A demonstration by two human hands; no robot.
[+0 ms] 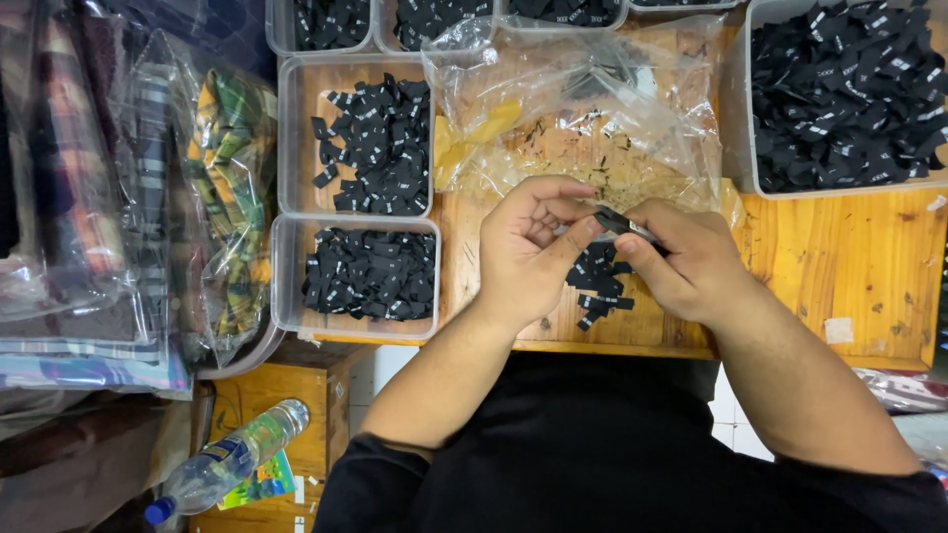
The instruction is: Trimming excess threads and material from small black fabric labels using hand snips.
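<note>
My left hand [528, 247] and my right hand [681, 262] meet over a wooden table [839, 276]. Together they pinch a small black fabric label [614, 221] between thumbs and fingertips. Just below the hands lies a small heap of black labels [597, 286] on the wood. A crumpled clear plastic bag [583, 109] lies just beyond the hands.
Clear plastic trays full of black labels stand at the left [370, 148], lower left [367, 274], top and right [849, 94]. Bagged plaid fabrics [148, 197] are stacked at the far left. A plastic water bottle [227, 459] lies below the table edge.
</note>
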